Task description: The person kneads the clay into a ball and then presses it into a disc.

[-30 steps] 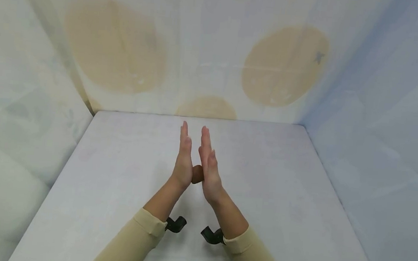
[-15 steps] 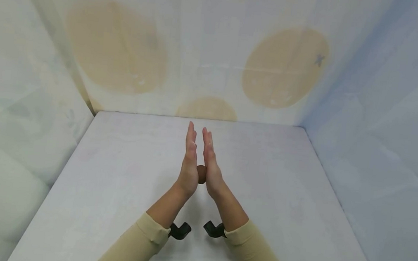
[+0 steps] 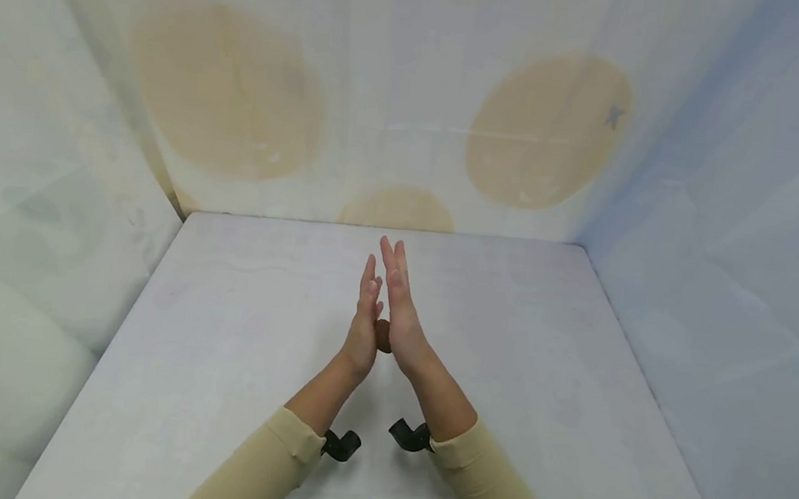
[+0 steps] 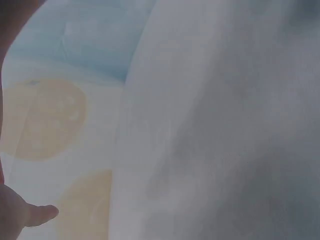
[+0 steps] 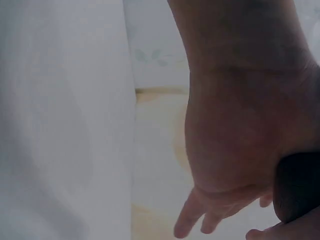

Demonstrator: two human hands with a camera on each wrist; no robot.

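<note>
Pressing a small brown ball (image 3: 383,335) between flat, straight-fingered palms, the left hand (image 3: 363,325) and right hand (image 3: 399,317) stand upright above the white desk (image 3: 221,329).

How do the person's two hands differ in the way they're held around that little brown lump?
The right hand reaches farther forward than the left hand, so its fingertips overshoot. The left hand's fingers sit lower and lean against the right. Both are flat, fingers straight, palms pressing the brown lump between them above the table.
</note>
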